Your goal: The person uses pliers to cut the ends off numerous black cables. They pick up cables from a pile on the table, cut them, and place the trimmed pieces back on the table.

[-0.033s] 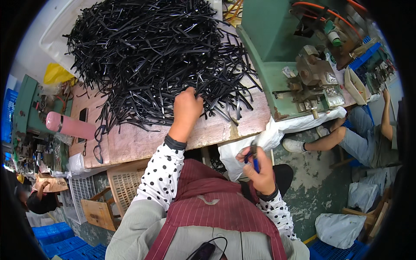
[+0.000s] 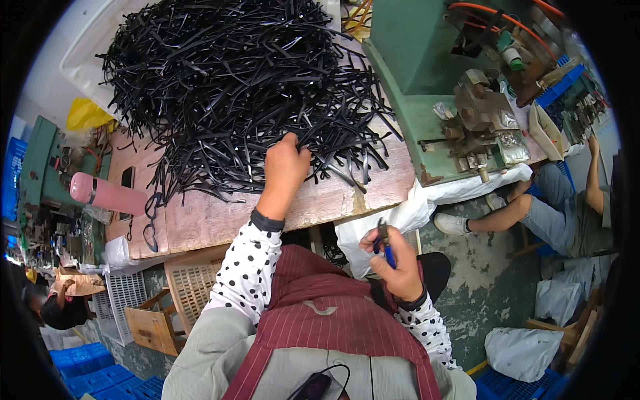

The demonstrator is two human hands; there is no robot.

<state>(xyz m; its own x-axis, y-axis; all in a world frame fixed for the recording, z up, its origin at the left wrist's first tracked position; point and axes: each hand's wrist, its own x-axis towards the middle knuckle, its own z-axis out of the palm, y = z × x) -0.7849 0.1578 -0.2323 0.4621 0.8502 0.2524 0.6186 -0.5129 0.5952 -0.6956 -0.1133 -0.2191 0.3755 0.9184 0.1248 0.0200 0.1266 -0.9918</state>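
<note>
A large heap of thin black strips, shaped like eyeglass temples, covers much of the wooden table. At its near edge is my left hand, its fingers closed and curled among the strips. What they pinch is hidden behind the hand. Off the table's front edge, above my apron, my right hand is closed around a pair of blue-handled pliers. The metal jaws of the pliers point up and away from me.
A green machine with a metal fixture stands right of the heap. On the left are a pink bottle, a phone and black-framed glasses. White sheeting hangs from the front edge. Another person sits at the right.
My right hand has shifted slightly left with the pliers, which have tilted a little. My left hand has moved only slightly at the heap.
</note>
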